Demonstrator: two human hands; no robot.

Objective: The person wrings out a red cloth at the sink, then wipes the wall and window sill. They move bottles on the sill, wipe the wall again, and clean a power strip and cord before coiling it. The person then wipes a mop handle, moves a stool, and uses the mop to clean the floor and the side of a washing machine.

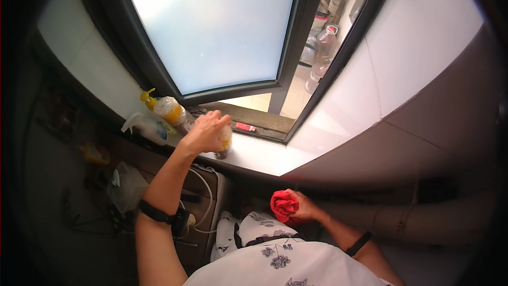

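My left hand (205, 132) reaches over the white window sill, fingers closed around the top of a small clear bottle (224, 149) with a yellow band and dark contents. The bottle is slightly blurred and partly covered by my fingers. To the left of that hand stand a bottle with a yellow pump (148, 98), a clear bottle with a yellow label (170, 110) and a white spray bottle (147, 128). Lower down, in front of my body, my right hand (305, 206) grips a bunched red cloth (283, 206).
A frosted window (211, 26) in a dark frame tilts open above the sill. A small red box (245, 127) lies in its track. Plastic bottles (324, 45) stand outside. Below the sill is a brown cabinet or appliance (203, 185) with a white cable; a clear plastic bag (127, 186) hangs at left.
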